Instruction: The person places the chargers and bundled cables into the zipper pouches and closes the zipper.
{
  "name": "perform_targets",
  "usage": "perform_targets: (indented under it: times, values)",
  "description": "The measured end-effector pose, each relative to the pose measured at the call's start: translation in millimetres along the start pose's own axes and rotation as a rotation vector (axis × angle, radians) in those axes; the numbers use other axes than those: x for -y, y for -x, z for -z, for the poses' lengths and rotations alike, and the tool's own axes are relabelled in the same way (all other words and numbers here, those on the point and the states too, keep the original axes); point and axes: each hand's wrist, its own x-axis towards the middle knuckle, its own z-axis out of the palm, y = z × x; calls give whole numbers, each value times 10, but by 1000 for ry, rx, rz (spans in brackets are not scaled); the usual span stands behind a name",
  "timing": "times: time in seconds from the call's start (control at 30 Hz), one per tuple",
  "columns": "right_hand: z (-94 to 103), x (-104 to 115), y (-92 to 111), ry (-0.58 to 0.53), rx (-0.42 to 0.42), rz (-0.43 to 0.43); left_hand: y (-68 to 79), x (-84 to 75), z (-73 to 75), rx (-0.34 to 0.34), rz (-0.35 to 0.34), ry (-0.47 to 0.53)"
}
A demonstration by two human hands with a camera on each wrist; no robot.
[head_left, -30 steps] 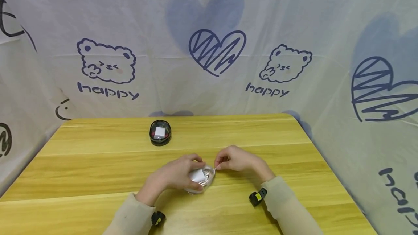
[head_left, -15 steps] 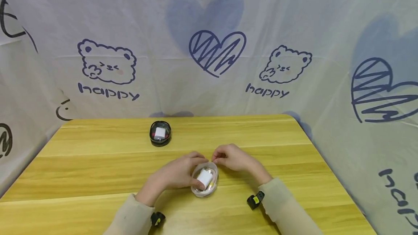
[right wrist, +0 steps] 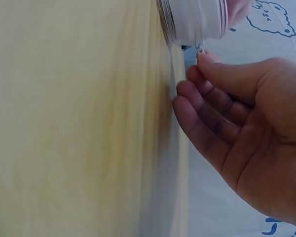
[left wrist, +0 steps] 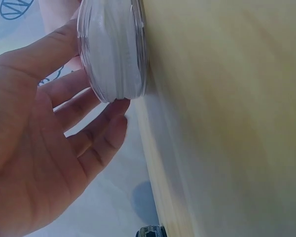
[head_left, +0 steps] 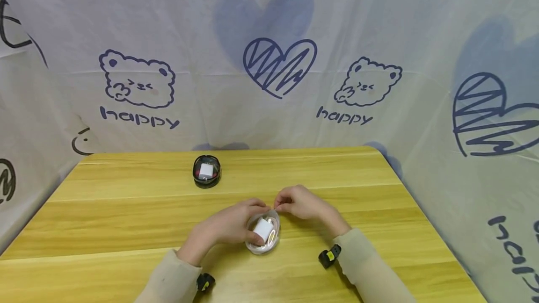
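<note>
A small clear oval zip case (head_left: pixel 274 240) with a whitish zip band stands at the front middle of the table. Through its clear top show a white charger plug (head_left: pixel 263 229) and a pale coiled cable. My left hand (head_left: pixel 229 222) grips the case from the left, thumb on the near side and fingers at the far edge. At the far right edge, my right hand (head_left: pixel 302 204) pinches the small zip pull (right wrist: pixel 201 50) between thumb and index finger. In the left wrist view, the side of the case (left wrist: pixel 113 49) lies between thumb and fingers.
A black-rimmed clear oval case (head_left: pixel 207 183) stands farther back to the left, with a white plug (head_left: pixel 206 170) and something red inside. The wooden table (head_left: pixel 126 219) ends at a printed cloth (head_left: pixel 210 60) behind and at both sides.
The case has turned so its clear top shows more fully. My right hand has shifted slightly left and away, along its edge. Over the last half second little has moved.
</note>
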Motion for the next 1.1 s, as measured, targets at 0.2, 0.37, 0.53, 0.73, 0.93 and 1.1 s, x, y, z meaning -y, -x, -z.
perform_targets:
  times: [0.2,0.37,0.53,0.73,0.93,1.1]
  values:
    - [66,-55,32,-14,71,13,1,-24,-4,-31,-12,-33]
    - [91,-51,36,-44,92,-3,4,-19,3,-44,-8,-41]
    - [50,-29,11,-35,54,-24,3,5,3,-56,22,-13]
    - [9,27,3,-16,12,-49,12,-11,11,-40,45,11]
    - [0,40,0,-16,-1,-54,22,-46,30,1,-14,-20]
    - [2,13,-6,-25,7,-53,17,-54,8,17,-16,-48]
